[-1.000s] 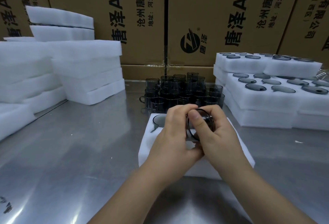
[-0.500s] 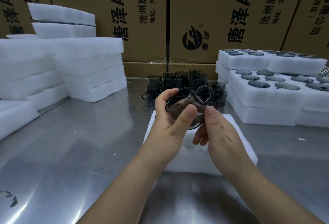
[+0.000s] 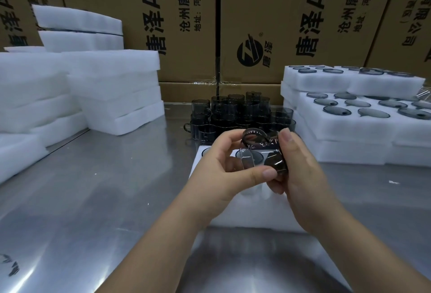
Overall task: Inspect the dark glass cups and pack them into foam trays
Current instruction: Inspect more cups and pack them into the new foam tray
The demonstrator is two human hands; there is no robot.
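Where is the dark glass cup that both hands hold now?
Head view, centre: the dark glass cup is gripped between left hand and right hand, above the white foam tray, nearer than the loose dark cups.

bright overhead light, glare on steel table (image 3: 98, 199), wide-angle edge distortion

On the table (image 3: 93, 199), loose cups (image 3: 240, 115) stand behind the near tray (image 3: 245, 213), foam stacks (image 3: 112, 92) left, filled trays (image 3: 349, 129) right, cartons (image 3: 268, 13) rearmost.
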